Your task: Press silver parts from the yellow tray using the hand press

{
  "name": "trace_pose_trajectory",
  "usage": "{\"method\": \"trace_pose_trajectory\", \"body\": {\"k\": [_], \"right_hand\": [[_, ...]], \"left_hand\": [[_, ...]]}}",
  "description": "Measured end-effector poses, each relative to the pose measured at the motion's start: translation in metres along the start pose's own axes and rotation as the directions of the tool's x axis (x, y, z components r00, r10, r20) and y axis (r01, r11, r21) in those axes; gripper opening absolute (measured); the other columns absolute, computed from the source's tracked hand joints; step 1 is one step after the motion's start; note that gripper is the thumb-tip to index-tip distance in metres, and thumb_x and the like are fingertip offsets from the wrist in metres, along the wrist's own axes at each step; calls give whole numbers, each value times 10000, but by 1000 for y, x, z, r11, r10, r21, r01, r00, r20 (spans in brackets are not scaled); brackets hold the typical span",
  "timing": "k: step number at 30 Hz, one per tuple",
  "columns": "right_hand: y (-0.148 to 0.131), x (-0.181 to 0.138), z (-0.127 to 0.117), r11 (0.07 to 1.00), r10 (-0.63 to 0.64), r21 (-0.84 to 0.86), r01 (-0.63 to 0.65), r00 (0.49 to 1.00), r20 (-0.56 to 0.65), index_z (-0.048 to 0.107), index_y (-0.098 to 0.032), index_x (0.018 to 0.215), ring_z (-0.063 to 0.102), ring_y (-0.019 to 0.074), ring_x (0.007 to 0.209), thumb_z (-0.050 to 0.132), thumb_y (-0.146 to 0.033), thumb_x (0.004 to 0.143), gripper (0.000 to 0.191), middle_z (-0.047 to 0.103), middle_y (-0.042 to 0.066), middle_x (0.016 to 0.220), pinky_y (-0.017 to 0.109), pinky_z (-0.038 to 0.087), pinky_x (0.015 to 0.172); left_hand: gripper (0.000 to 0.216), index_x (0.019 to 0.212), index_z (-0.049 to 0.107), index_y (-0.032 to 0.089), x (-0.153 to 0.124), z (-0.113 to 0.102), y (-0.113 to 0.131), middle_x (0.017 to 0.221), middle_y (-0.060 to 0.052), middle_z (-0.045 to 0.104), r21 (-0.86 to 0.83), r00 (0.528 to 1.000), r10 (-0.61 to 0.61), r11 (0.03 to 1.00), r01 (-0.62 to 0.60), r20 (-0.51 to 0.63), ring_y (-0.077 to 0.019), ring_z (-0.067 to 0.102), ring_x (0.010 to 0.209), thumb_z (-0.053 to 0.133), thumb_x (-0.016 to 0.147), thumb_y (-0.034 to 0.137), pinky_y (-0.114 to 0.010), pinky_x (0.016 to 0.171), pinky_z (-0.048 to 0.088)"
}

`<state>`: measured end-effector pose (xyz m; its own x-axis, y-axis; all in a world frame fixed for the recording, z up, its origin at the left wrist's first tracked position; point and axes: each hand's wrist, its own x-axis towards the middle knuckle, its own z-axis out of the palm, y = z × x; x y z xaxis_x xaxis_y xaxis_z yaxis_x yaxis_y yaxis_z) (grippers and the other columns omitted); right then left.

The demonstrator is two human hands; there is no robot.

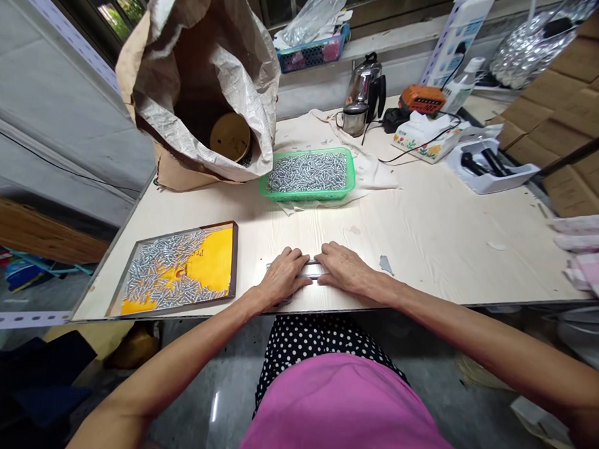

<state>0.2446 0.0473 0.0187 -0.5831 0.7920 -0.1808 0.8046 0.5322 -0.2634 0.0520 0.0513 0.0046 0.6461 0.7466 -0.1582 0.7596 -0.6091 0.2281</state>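
Note:
Near the table's front edge, my left hand and my right hand are closed on a short, silvery metal strip. The strip lies lengthwise from left to right, and its middle shows in the gap between my fingertips. My hands cover most of the rest, so its exact kind cannot be made out. To the left, a shallow tray with a yellow bottom holds many loose silvery screws. Beyond my hands, a green plastic basket is filled with similar small metal pieces.
A large open sack stands at the back left, with a round container inside. Farther right are a kettle, a metal cup, a tissue box and a white tray. Cardboard boxes are stacked at the right.

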Motion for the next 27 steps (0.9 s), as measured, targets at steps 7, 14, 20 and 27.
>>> {"method": "trace_pose_trajectory", "body": {"k": [7, 14, 20, 27], "right_hand": [[6, 5, 18, 999, -28, 21, 30, 998, -62, 673, -150, 909, 572, 217, 933, 625, -249, 904, 109, 650, 90, 940, 308, 414, 776], [11, 6, 26, 999, -32, 18, 35, 991, -133, 660, -151, 937, 545, 217, 939, 587, -254, 922, 127, 628, 86, 939, 314, 406, 806], [40, 19, 18, 986, -140, 71, 150, 981, -131, 589, -120, 1221, 526, 268, 994, 660, -513, 834, 556, 598, 140, 1107, 376, 411, 865], [48, 40, 12, 1000, -3, 14, 6, 981, -195, 686, -181, 1045, 530, 248, 976, 520, -296, 942, 227, 650, 101, 1024, 346, 389, 819]], "left_hand": [[282, 1034, 665, 171, 2, 8, -2, 915, -73, 604, -78, 998, -20, 997, 16, -51, -234, 503, 924, 496, 970, 386, -357, 801, 440], [289, 1100, 652, 177, 3, 7, -2, 955, -77, 627, -55, 995, -63, 997, 59, -75, -241, 524, 954, 537, 948, 395, -365, 821, 465], [545, 1400, 410, 132, -23, 32, 23, 1398, -178, 500, -47, 950, -137, 990, 129, -281, -317, 444, 1311, 570, 931, 361, -494, 1056, 408], [634, 1473, 328, 160, -48, 63, 55, 1495, -174, 427, -81, 953, 4, 996, -30, -302, -315, 277, 1455, 493, 950, 478, -530, 1156, 296]]}}
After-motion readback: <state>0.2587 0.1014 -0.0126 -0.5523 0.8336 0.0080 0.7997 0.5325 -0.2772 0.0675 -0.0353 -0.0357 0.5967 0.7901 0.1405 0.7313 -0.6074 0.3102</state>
